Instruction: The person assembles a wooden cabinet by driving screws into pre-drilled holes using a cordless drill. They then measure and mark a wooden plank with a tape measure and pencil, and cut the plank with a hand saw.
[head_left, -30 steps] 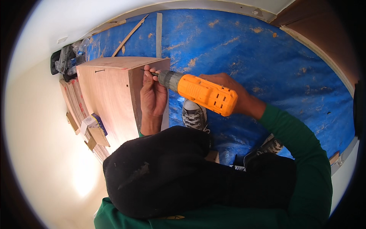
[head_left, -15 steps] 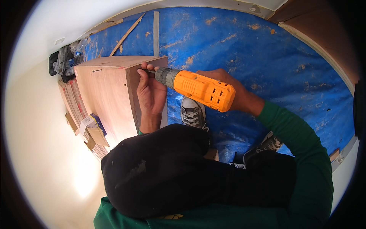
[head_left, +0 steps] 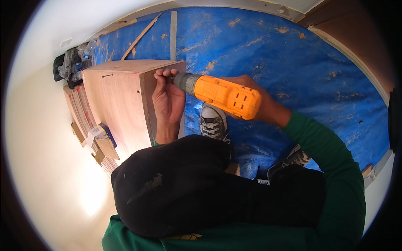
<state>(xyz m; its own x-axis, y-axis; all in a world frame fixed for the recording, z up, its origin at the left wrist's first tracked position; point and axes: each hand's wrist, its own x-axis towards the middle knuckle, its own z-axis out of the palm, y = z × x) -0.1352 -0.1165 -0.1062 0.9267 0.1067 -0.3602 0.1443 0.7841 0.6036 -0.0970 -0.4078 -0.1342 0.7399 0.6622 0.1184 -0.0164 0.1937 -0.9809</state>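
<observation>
Drill [head_left: 226, 97], orange with a grey nose, sits just beside the wooden box [head_left: 113, 100], pointing at its near edge. The right hand [head_left: 250, 83] is wrapped around it from the far side, its fingers mostly hidden. The left hand [head_left: 169, 102] has thumb and fingertips gathered close at the nose, in front of the box's edge; whether they pinch anything cannot be made out. The step in hand looks like lining up the tip. Next seems to call for a steady, straight push, left fingertips clear of the nose.
</observation>
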